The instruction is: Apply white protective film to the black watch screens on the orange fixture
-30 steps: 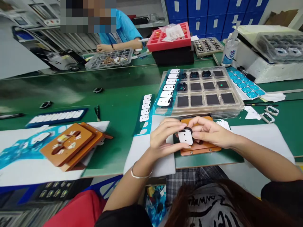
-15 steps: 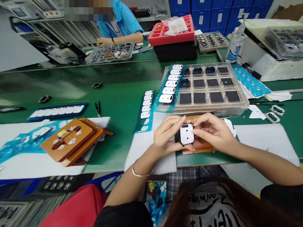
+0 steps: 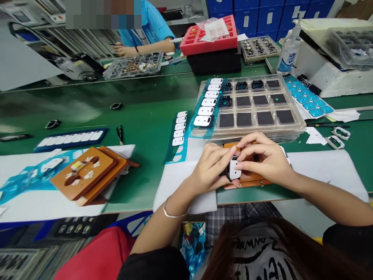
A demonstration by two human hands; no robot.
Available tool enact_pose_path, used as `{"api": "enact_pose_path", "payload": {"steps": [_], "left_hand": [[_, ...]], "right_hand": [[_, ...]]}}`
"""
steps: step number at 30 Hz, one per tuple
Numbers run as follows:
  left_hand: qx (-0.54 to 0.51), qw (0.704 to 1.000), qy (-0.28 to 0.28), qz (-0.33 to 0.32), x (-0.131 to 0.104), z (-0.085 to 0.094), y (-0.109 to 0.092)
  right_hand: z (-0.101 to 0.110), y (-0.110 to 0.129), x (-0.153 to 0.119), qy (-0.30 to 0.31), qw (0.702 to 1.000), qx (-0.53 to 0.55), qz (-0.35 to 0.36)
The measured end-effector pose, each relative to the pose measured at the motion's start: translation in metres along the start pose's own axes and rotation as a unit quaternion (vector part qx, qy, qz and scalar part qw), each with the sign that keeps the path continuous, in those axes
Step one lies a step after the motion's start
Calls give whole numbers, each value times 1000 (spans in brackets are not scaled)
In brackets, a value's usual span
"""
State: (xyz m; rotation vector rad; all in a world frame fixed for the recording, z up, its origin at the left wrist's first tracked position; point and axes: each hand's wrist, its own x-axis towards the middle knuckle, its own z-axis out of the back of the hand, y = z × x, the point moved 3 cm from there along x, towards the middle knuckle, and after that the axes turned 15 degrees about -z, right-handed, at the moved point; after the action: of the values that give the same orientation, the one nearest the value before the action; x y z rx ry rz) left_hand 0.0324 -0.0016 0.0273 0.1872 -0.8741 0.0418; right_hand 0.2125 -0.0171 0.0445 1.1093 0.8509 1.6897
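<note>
A small black watch-like case with a white face plate (image 3: 234, 169) is held tilted above an orange fixture (image 3: 250, 178) near the table's front edge. My left hand (image 3: 211, 167) grips the case from the left, fingers on its top and bottom edges. My right hand (image 3: 260, 159) is closed at its right side, thumb against the white plate and fingertips at the upper edge. Behind both hands lies a clear tray (image 3: 247, 132) with black cases and dark pads in its compartments. A blue film strip with white plates (image 3: 208, 102) overlaps its left side.
An orange block fixture (image 3: 84, 173) sits on white foam at the left. Two pale frames (image 3: 335, 142) lie at the right. A pump bottle (image 3: 288, 54) stands behind the tray, beside a red bin (image 3: 210, 41). Across the table is a person in blue (image 3: 157, 27).
The case has turned so its white plate faces more to the right, and it has shifted slightly right with my left hand. My right fingers have moved onto its upper edge.
</note>
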Motion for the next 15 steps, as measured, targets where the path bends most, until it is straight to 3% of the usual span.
{"api": "enact_pose_path", "payload": {"steps": [3,8,12,15], "left_hand": [[-5,1000,-4,-3,1,-1,-1],[-9,1000,-22,18,-3,1,1],[-58,991,-103,65,-7,6,7],[-83,983,-149,74,-7,8,9]], "right_hand": [[0,1,0,-10,1000,-3,13],[7,20,-4,-28,993,-40,107],[23,32,-3,38,994,-6,98],[35,34,0,46,995,24,83]]}}
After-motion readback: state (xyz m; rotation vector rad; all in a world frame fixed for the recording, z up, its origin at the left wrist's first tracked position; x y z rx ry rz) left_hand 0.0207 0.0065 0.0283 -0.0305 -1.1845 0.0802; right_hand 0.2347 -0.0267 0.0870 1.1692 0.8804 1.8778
